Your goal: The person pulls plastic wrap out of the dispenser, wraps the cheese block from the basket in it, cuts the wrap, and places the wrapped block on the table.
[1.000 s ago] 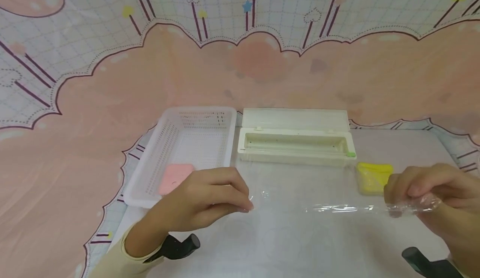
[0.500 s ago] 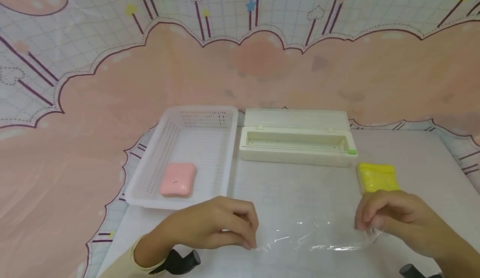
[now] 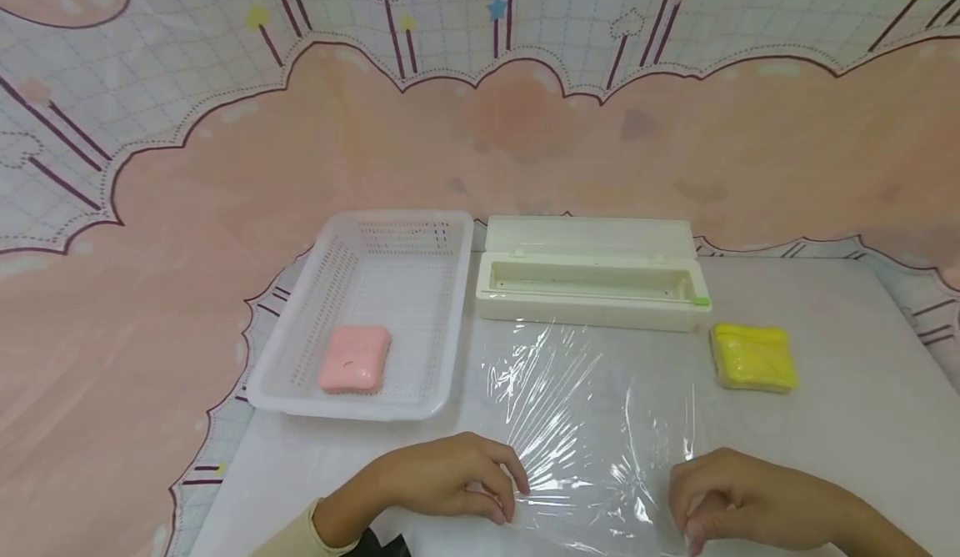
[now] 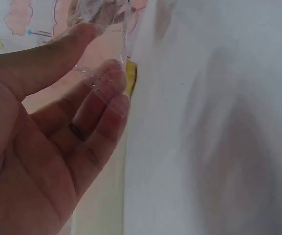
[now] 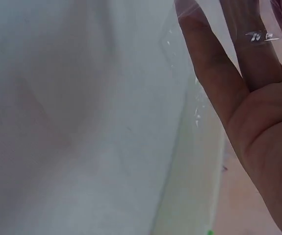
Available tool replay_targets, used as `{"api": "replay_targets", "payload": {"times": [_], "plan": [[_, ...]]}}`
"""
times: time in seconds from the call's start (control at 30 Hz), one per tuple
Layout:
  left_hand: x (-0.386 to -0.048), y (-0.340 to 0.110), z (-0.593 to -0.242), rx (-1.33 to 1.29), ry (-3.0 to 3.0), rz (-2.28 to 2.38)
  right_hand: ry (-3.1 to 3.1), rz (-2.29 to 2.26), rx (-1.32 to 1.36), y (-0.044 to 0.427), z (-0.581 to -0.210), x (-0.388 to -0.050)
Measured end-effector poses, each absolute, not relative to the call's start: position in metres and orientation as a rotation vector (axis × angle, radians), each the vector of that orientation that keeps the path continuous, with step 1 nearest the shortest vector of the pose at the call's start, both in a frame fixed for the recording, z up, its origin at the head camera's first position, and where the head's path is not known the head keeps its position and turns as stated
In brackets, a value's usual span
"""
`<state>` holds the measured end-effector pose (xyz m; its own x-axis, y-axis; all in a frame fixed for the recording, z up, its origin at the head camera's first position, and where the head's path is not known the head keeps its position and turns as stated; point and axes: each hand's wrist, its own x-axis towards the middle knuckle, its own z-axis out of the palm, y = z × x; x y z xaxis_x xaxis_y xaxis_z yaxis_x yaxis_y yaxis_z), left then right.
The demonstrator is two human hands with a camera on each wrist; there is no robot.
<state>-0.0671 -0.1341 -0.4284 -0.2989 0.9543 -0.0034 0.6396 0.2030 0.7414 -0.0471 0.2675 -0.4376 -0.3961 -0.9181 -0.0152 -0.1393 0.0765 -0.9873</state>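
Note:
A sheet of clear cling film (image 3: 600, 440), creased and shiny, stretches low over the table between my hands in the head view. The left hand (image 3: 453, 478) pinches its near left corner. At the near right corner, the right hand (image 3: 757, 499) holds the film between thumb and fingers. In the left wrist view, bunched film (image 4: 99, 12) sits at the thumb tip and crosses the fingertips. Film (image 5: 261, 36) also lies over the fingers in the right wrist view, where the thumb does not show.
Behind the film stands a pale green film dispenser box (image 3: 592, 311) with its lid up. A white perforated basket (image 3: 258, 390) at the left holds a pink rounded block (image 3: 355, 358). To the right lies a shiny yellow block (image 3: 753, 358). A patterned cloth (image 3: 480, 148) hangs behind.
Both hands have come down toward the near side of the table, the right one also moving left. The film has spread from a narrow strip into a wide sheet; the blocks have not moved.

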Motion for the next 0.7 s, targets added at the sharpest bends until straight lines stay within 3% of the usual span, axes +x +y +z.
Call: {"api": "replay_targets", "payload": {"times": [0.23, 0.7], "plan": [[-0.070, -0.137, -0.448, 1.385, 2.006, 0.859, 1.612, -1.353, -1.155, 0.261, -0.465, -0.047], [-0.055, -0.129, -0.473, 1.366, 2.292, 0.706, 1.654, -1.212, -0.775, 0.268, -0.473, -0.050]]}}
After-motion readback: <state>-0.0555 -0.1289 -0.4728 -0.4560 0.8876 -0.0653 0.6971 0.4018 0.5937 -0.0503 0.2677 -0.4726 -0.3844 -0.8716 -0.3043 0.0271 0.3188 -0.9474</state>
